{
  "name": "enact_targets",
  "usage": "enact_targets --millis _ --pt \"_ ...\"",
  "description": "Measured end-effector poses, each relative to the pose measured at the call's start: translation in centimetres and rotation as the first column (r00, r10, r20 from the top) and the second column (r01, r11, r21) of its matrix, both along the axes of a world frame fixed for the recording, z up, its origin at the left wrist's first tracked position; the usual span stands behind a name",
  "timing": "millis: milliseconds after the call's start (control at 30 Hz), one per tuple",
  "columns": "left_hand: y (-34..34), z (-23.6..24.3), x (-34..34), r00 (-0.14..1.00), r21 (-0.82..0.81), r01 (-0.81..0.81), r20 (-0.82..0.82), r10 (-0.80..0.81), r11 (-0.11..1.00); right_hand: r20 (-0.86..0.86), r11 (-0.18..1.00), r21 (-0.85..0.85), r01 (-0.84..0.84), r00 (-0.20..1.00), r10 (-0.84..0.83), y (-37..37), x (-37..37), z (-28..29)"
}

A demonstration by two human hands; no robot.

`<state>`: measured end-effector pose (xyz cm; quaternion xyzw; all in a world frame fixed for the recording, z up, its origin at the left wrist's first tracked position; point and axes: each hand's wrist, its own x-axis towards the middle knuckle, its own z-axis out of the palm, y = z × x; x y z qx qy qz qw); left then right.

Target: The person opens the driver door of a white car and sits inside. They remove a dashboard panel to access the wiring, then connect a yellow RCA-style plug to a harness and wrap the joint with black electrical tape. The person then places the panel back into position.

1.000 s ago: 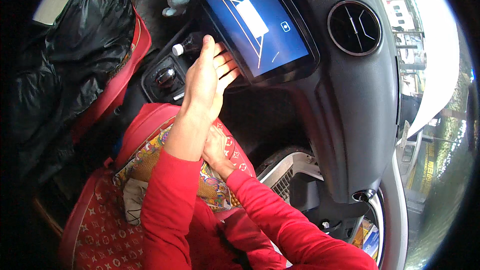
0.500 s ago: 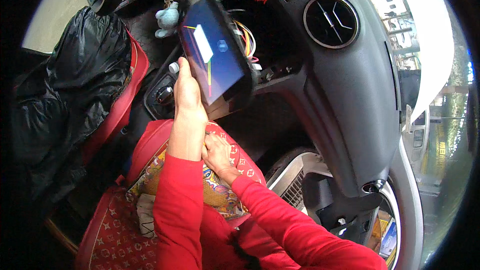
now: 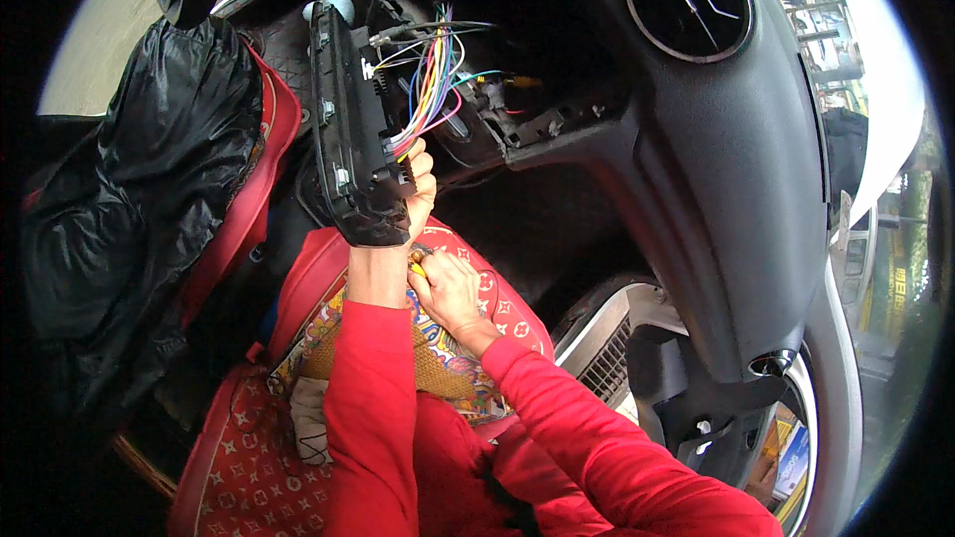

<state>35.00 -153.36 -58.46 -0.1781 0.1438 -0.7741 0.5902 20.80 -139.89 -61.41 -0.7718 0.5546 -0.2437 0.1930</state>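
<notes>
**Black rectangular plastic dashboard unit (image 3: 348, 129) held edge-on in the left hand (image 3: 422, 184)**

From my end I see lettering in two places: on a small blue-and-white printed package (image 3: 793, 462) at the near right, and in yellow beyond the windscreen, too blurred for me to trust. The glossy red patterned seat cover (image 3: 264, 477) carries a repeated pale monogram print.

The unit's front face is turned out of my sight. The thumb and palm gripping its near end are hidden too, leaving only curled fingers. The right hand (image 3: 450, 288) is closed on a small yellow object (image 3: 417, 268), mostly covered.

The unit stands left of the dark grey moulded dashboard (image 3: 686, 169), above the near seat. Metal clips line its edge, and a multicoloured bundle of thin wires (image 3: 433, 85) leaves its back toward the dark dash opening.
</notes>
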Motion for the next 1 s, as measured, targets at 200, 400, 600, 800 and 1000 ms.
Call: enact_targets --millis 200,400,600,800,1000 --pt "0.4 -2.5 0.1 0.997 -0.041 0.04 0.072 -0.037 0.998 0.009 1.0 -0.011 0.004 1.0 -0.004 -0.1 -0.1 0.0" --pt "1.6 -4.1 1.3 0.959 0.019 0.143 0.246 -0.143 0.99 0.009 0.999 -0.046 -0.006 1.0 0.006 -0.1 -0.3 -0.2" --pt "3.3 -4.6 2.6 0.875 0.103 0.13 0.456 -0.163 0.986 0.011 0.998 -0.058 -0.003 1.0 0.004 0.0 -0.4 -0.5" --pt "2.5 -3.0 3.1 0.835 0.1 -0.047 0.55 -0.016 0.994 0.02 0.998 -0.068 -0.012 1.0 0.013 0.1 -0.6 -0.6" --pt "2.5 3.0 2.2 0.597 0.205 -0.211 0.801 -0.04 0.956 0.036 0.998 -0.054 -0.01 0.999 0.012 0.1 -0.6 -0.5"
